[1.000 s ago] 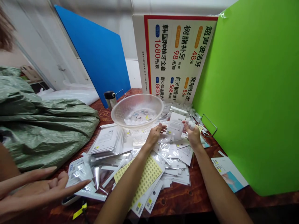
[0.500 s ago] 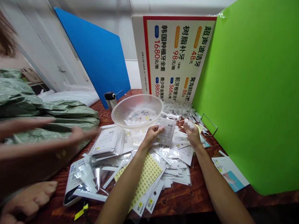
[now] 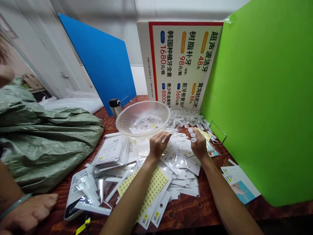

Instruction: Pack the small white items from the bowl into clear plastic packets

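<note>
My left hand [image 3: 158,144] is closed in a pinch above the heap of cards. The white printed card it held a moment ago is barely visible, seemingly turned edge-on at the fingertips. My right hand [image 3: 199,143] is closed around small white plastic tubes [image 3: 193,134], with three round ends showing. Under both hands lie white printed cards and clear sleeves [image 3: 182,181]. A yellow sheet of small round stickers [image 3: 156,181] lies beneath my left forearm. Beyond my hands, a translucent bowl [image 3: 119,122] contains whitish pieces, and more white tubes [image 3: 187,116] are heaped beside it.
A green board [image 3: 259,98] stands at right, with a blue board [image 3: 100,55] and a printed sign [image 3: 181,62] behind. A flask [image 3: 114,107] stands by the bowl. At left are stacked cards [image 3: 111,148], green fabric [image 3: 61,140] and another person's hand [image 3: 31,209].
My left hand has turned, so the card face no longer shows. My right hand has shifted slightly down and left with the tubes. The other person's blurred upper hand has left the view.
</note>
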Tool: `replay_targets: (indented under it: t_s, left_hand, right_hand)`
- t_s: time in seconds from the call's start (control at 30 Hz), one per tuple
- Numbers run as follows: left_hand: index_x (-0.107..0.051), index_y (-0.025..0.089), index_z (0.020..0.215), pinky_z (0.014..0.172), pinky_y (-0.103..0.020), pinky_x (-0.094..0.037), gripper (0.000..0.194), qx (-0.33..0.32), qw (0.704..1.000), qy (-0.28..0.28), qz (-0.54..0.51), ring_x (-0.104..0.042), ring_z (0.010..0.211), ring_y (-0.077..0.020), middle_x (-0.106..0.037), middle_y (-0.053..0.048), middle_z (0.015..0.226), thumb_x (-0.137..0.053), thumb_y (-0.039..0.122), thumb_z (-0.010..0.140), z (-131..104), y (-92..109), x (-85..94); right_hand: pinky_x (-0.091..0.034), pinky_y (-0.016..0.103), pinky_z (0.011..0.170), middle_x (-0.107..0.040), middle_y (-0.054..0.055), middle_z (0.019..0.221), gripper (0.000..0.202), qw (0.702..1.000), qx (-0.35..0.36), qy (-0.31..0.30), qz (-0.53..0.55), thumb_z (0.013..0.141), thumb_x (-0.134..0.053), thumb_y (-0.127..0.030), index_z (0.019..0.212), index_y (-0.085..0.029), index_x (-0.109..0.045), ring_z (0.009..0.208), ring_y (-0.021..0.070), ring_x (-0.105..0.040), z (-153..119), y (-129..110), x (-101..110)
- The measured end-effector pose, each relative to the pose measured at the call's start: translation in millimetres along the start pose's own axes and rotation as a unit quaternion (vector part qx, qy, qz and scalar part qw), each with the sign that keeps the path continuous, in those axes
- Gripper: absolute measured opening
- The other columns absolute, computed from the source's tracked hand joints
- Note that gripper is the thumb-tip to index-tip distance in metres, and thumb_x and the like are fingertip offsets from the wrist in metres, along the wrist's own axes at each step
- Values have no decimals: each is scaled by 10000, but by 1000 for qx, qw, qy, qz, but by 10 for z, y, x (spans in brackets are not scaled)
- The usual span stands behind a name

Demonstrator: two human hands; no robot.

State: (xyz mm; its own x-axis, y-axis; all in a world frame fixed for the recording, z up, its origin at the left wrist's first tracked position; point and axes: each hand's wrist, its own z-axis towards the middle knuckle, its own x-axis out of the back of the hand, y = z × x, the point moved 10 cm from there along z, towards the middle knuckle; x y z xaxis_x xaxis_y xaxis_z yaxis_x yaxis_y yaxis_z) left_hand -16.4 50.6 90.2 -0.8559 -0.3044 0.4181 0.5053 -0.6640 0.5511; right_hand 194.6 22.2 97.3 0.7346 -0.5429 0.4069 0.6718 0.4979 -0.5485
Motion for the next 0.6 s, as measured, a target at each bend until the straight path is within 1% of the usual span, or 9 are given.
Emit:
replay_targets:
  t_s: [0.07, 0.17, 0.23, 0.3, 0.43, 0.5, 0.6]
  left_hand:
    - [-731, 225, 924, 800, -316, -495, 273, -78, 994, -14, 77, -702, 920, -209, -770, -70, 1016, -517, 374, 1006, -32, 159, -26]
    - [-727, 243, 1079, 828, -338, -507, 265, -142, 979, -43, 143, -709, 995, -214, -769, -76, 1088, -469, 278, 1030, -83, 291, -100]
    - [-713, 254, 1148, 847, -352, -511, 288, -163, 971, -43, 167, -705, 1021, -214, -765, -74, 1112, -449, 237, 1036, -103, 339, -114]
    - [-701, 269, 1195, 862, -366, -514, 307, -181, 965, -40, 184, -701, 1031, -218, -763, -64, 1131, -448, 207, 1033, -119, 374, -123]
    - [-666, 301, 1267, 927, -406, -505, 366, -222, 956, -64, 181, -688, 1064, -227, -748, -43, 1184, -447, 145, 1019, -160, 432, -186]
    - [-653, 300, 1287, 944, -419, -496, 382, -233, 953, -72, 180, -683, 1075, -232, -743, -44, 1198, -444, 129, 1017, -172, 448, -204]
    - [-657, 284, 1278, 942, -418, -489, 367, -242, 947, -69, 199, -679, 1077, -235, -744, -45, 1195, -448, 130, 1018, -178, 466, -208]
  right_hand:
    - [-530, 428, 932, -716, 129, 1136, 355, 999, 30, -4, -24, 919, -397, -179, 1193, -198, -622, 1059, 278, -667, -13, -45, -35]
    - [-512, 462, 971, -695, 155, 1171, 442, 997, 62, -16, -41, 867, -380, -86, 1244, -166, -597, 1111, 288, -639, -31, -84, -102]
    - [-507, 481, 970, -684, 178, 1163, 466, 996, 63, -20, -53, 844, -367, -53, 1241, -138, -598, 1117, 300, -626, -36, -63, -131]
    - [-520, 480, 932, -679, 189, 1117, 453, 996, 56, -26, -62, 834, -364, -42, 1206, -119, -611, 1077, 308, -627, -36, -30, -148]
    - [-529, 453, 900, -673, 155, 1068, 404, 996, 43, -56, -63, 842, -422, -81, 1189, -156, -617, 1035, 305, -626, -25, -5, -165]
    - [-532, 437, 884, -673, 138, 1042, 352, 997, 35, -52, -47, 860, -450, -121, 1162, -173, -624, 1008, 297, -632, -12, -3, -129]
    - [-537, 423, 857, -674, 127, 1022, 303, 999, 25, -32, -24, 872, -464, -150, 1121, -182, -634, 968, 286, -637, 10, 18, -59]
